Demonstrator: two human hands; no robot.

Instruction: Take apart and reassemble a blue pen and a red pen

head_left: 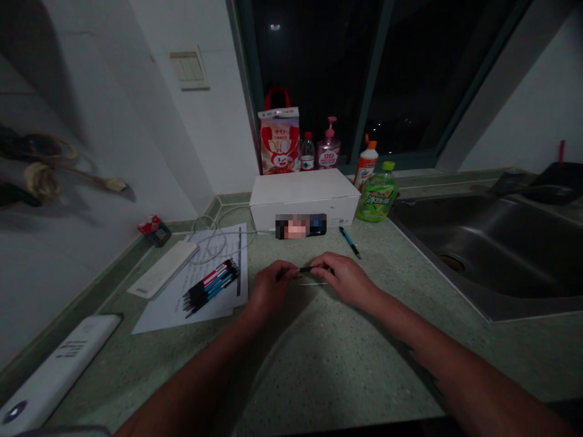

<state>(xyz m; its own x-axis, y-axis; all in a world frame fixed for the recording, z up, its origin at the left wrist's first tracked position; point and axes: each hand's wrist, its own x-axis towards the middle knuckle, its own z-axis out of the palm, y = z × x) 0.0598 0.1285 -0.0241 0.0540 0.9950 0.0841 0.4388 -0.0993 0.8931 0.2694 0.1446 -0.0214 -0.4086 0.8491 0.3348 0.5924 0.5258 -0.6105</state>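
Between my two hands, above the middle of the counter, is a short black pen part point(305, 269). My left hand point(272, 284) pinches its left end, and my right hand point(340, 273) pinches the right end. Just below my fingers a thin white stick, perhaps a refill, point(313, 283) lies on the counter. A blue and black pen point(350, 243) rests beyond my right hand. To the left of my hands, several pens point(212, 285) with black, blue and red barrels lie in a bundle on printed paper point(159, 312).
A phone point(317, 225) leans against a white box point(305, 193), with a white cable attached. Bottles, including a green one point(377, 193), and a bag point(280, 142) stand behind. On the right is a metal sink point(501, 243); white devices point(166, 270) are on the left.
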